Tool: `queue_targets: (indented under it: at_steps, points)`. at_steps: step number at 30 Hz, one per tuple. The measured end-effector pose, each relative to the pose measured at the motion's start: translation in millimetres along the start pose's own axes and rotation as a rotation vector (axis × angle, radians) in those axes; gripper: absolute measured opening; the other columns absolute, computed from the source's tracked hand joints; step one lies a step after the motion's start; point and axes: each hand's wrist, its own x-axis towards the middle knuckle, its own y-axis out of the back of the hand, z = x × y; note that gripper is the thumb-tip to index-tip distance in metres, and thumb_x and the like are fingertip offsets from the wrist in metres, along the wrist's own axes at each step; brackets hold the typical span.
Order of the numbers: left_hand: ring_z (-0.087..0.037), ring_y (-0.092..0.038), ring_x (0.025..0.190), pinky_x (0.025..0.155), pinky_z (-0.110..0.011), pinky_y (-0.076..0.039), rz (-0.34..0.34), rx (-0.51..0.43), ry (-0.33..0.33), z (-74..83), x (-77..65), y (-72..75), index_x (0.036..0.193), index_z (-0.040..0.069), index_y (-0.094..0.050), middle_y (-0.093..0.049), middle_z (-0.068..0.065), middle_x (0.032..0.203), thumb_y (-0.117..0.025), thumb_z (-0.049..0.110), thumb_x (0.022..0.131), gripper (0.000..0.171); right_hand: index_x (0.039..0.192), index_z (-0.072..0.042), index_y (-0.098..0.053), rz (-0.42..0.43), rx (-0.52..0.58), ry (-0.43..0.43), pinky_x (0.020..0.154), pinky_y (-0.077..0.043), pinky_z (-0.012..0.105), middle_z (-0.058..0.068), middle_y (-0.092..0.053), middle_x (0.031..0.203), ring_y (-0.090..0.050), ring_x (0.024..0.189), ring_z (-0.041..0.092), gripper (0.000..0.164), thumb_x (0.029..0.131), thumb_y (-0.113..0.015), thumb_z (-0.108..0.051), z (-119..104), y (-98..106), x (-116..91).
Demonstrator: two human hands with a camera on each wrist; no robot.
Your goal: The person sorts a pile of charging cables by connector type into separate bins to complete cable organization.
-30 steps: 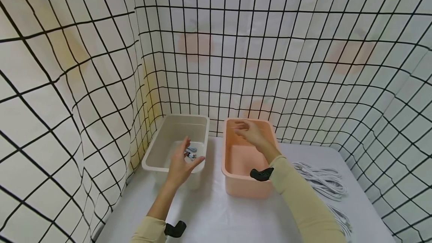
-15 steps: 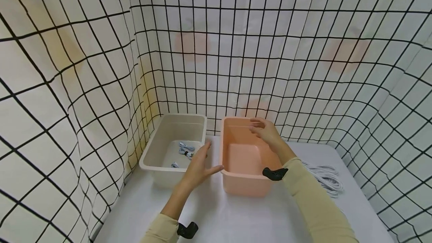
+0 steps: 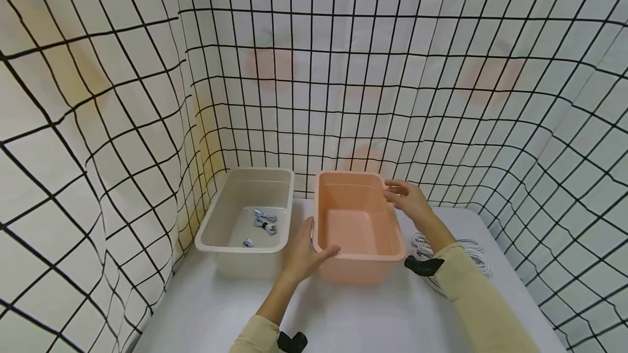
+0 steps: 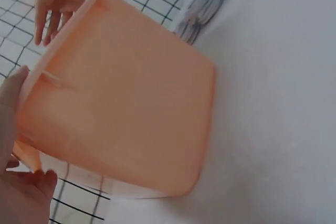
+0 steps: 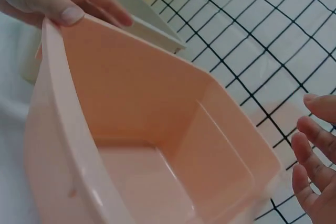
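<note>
A peach plastic bin (image 3: 360, 268) stands on the table, with nothing visible inside. My left hand (image 3: 301, 257) is at its front left corner: the thumb lies over the rim and the extended fingers run along the outer left side. In the right wrist view the left thumb (image 5: 71, 15) meets the rim corner. My right hand (image 3: 411, 200) hovers beside the bin's far right rim, holding nothing; the right wrist view shows its fingers (image 5: 310, 156) loosely bent and apart from the bin.
To the left stands a cream bin (image 3: 245, 266) holding several small bundled cables (image 3: 265, 222). Coiled white cables (image 3: 473, 255) lie on the table to the right, partly behind the right arm. Black netting (image 3: 338, 91) before pale cloth encloses the back and sides.
My left hand has moved right, from over the cream bin to the peach bin's corner. The right hand has moved from above the peach bin to beyond its right rim.
</note>
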Motion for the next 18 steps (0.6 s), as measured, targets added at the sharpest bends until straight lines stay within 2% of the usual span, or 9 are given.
queue_targets:
  at_steps: [5, 7, 12, 18]
  points:
    - [-0.042, -0.039, 0.142, 0.113, -0.053, -0.036, -0.059, -0.299, 0.051, -5.2, -2.8, -8.4, 0.163, -0.004, -0.011, -0.025, -0.028, 0.163, -0.084, 0.030, 0.089, 0.109, 0.151, -0.005, -0.049, 0.036, -0.025, -0.016, 0.108, -0.043, 0.058, 0.025, -0.055, 0.142, -0.056, 0.127, 0.043, 0.056, 0.104, -0.066, -0.030, 11.2, 18.8, -10.5]
    - [-0.043, -0.040, 0.141, 0.112, -0.052, -0.037, -0.071, -0.355, 0.056, -7.0, -3.6, -8.6, 0.164, -0.002, -0.008, -0.023, -0.027, 0.164, -0.085, 0.026, 0.088, 0.111, 0.151, -0.005, -0.049, 0.052, -0.029, -0.019, 0.107, -0.043, 0.057, 0.025, -0.056, 0.141, -0.057, 0.126, 0.043, 0.056, 0.104, -0.065, -0.030, 15.0, 23.8, -14.8]
    - [-0.045, -0.047, 0.135, 0.105, -0.049, -0.047, -0.098, -0.375, 0.044, -15.3, -2.9, -9.9, 0.166, 0.004, -0.007, -0.025, -0.025, 0.164, -0.088, 0.024, 0.085, 0.116, 0.151, -0.003, -0.048, 0.080, -0.049, -0.027, 0.105, -0.045, 0.056, 0.025, -0.056, 0.139, -0.057, 0.124, 0.042, 0.059, 0.104, -0.066, -0.034, 25.5, 31.6, -24.8]
    - [-0.045, -0.047, 0.136, 0.103, -0.044, -0.049, -0.121, -0.395, 0.051, -18.2, -4.3, -10.9, 0.166, 0.006, -0.005, -0.022, -0.025, 0.165, -0.088, 0.023, 0.085, 0.117, 0.149, -0.004, -0.050, 0.091, -0.065, -0.073, 0.105, -0.046, 0.055, 0.023, -0.056, 0.140, -0.057, 0.125, 0.039, 0.060, 0.103, -0.066, -0.038, 38.8, 32.2, -34.6]
